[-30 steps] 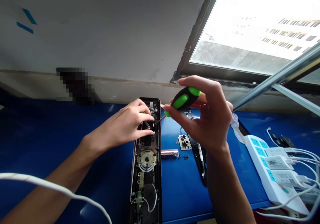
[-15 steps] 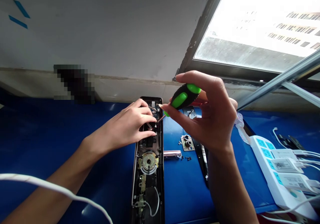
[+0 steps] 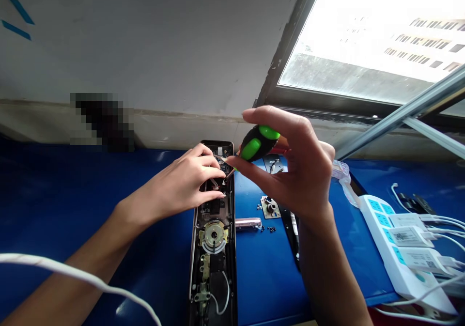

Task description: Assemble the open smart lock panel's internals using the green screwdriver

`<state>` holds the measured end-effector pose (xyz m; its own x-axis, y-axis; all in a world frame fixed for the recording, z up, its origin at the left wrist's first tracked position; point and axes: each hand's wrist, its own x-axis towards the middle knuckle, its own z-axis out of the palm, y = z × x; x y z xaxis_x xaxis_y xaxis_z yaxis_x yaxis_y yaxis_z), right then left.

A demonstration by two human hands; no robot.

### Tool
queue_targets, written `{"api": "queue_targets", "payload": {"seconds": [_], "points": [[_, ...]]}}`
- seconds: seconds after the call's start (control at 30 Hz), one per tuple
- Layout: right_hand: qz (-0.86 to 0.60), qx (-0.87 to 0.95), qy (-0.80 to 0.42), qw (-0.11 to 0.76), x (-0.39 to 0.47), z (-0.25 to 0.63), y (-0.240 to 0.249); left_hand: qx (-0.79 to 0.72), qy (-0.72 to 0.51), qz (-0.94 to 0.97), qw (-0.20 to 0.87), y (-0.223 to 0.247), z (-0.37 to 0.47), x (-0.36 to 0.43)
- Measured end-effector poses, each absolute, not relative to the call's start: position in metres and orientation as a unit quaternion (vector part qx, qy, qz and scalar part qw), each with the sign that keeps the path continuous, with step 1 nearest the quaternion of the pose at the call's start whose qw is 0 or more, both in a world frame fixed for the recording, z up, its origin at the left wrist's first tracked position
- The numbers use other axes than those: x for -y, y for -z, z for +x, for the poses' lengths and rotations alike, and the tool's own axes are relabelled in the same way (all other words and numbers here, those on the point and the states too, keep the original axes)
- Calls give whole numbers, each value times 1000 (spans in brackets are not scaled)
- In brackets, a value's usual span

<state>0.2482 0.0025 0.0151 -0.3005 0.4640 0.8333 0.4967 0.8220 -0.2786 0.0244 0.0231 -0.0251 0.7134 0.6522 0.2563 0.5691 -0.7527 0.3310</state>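
A long black device housing (image 3: 214,235) lies open, with a round metal part, boards and wires inside. My left hand (image 3: 192,173) rests over its upper part, fingers bent into the housing; whatever they press or pinch there is too small to make out. In my right hand (image 3: 290,161) is a green and black screwdriver (image 3: 257,144), gripped by the handle between thumb and fingers. Its shaft slants down left into the housing beside my left fingertips, where the tip is hard to see.
Right of the housing lie a pink-silver bar (image 3: 248,223), small dark screws (image 3: 271,229), a square metal part (image 3: 271,207) and a long black panel (image 3: 290,234). A white power strip (image 3: 392,258) with plugged chargers stands farther right. A white cable (image 3: 83,276) crosses the lower left.
The whole view has shifted slightly, so most things appear a little farther left. My right hand and the screwdriver have moved a bit left relative to the housing, the handle tilted slightly differently.
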Motion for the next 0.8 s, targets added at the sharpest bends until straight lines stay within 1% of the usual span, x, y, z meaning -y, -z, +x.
{"api": "queue_targets", "payload": {"seconds": [0.1, 0.2, 0.33, 0.4, 0.5, 0.57, 0.7, 0.8], "points": [[-287, 808, 44, 513, -2, 248, -16, -339, -208, 912, 99, 24, 21, -25], [-268, 817, 8, 510, -1, 246, -19, -375, -221, 895, 97, 24, 15, -27], [-207, 814, -71, 537, -2, 245, -20, -440, -171, 865, 170, 31, 8, -27], [-180, 802, -67, 565, -5, 245, -19, -451, -154, 854, 207, 35, 8, -26], [-173, 782, -29, 598, -8, 246, -18, -458, -159, 843, 235, 37, 10, -26], [-192, 786, -31, 587, -8, 247, -19, -461, -161, 839, 239, 37, 11, -26], [-192, 806, -90, 552, -4, 247, -20, -457, -158, 842, 239, 35, 11, -26], [-182, 800, -84, 566, -5, 248, -19, -451, -161, 844, 241, 34, 11, -26]]}}
